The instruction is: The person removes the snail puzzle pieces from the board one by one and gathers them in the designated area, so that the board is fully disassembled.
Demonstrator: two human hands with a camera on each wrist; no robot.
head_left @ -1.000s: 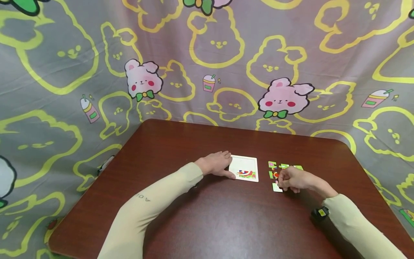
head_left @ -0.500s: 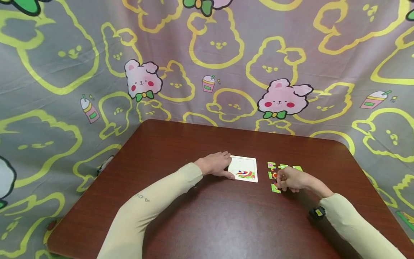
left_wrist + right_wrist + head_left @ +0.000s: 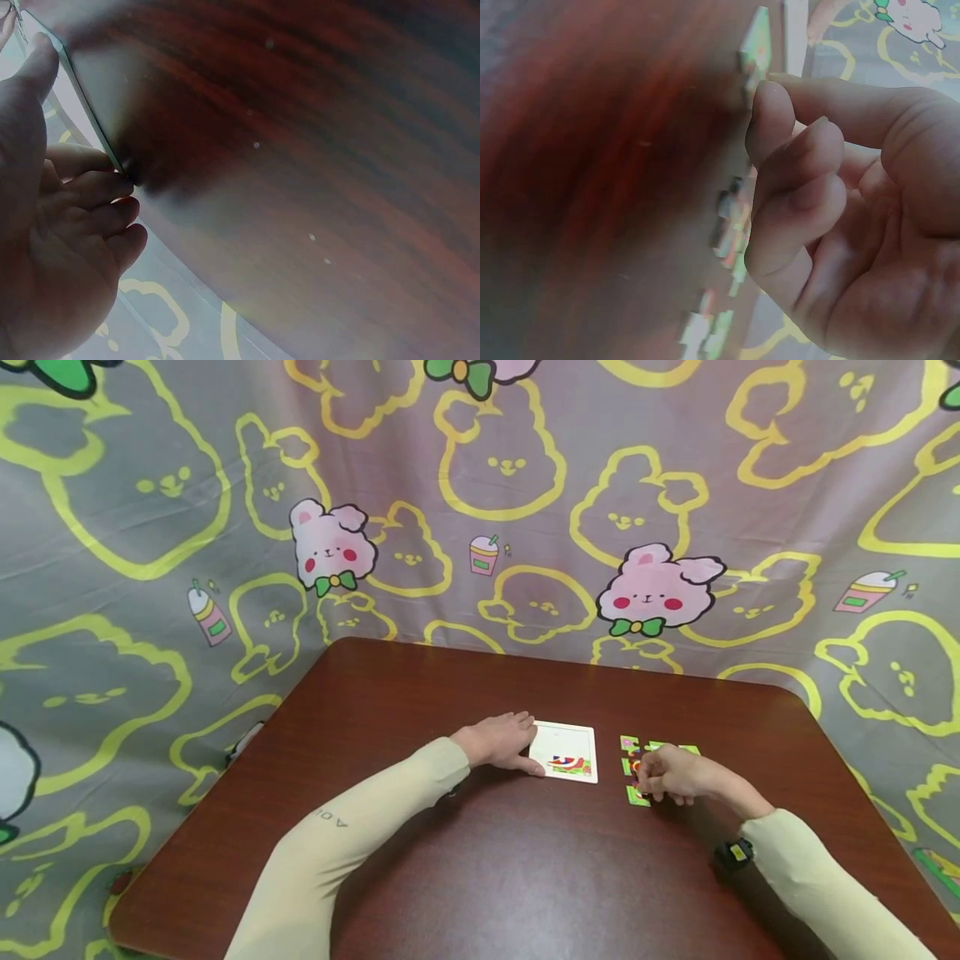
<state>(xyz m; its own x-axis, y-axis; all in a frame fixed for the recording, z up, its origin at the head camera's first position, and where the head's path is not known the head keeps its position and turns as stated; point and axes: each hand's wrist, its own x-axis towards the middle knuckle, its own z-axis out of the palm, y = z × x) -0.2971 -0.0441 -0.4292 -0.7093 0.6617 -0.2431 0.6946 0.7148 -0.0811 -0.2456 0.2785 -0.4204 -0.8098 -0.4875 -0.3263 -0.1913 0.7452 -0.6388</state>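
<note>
A white square puzzle board (image 3: 562,741) lies on the table, with a patch of coloured picture along its near right part. My left hand (image 3: 501,742) rests at the board's left side, thumb at the near corner and fingers towards the far one; its fingers (image 3: 90,184) lie against the edge in the left wrist view. To the right of the board, my right hand (image 3: 675,774) pinches a green-edged puzzle piece (image 3: 638,796) at its near left end. That piece (image 3: 757,45) shows at the fingertips in the right wrist view. Whether it is lifted I cannot tell.
Several loose puzzle pieces (image 3: 629,743) lie in rows beyond and under the right hand, partly hidden by it. The brown table (image 3: 480,877) has rounded corners. A patterned curtain (image 3: 525,552) hangs behind and beside it.
My right hand has shifted slightly left, and the piece at its fingertips has turned and moved a little left. The left hand and the board look nearly unchanged.
</note>
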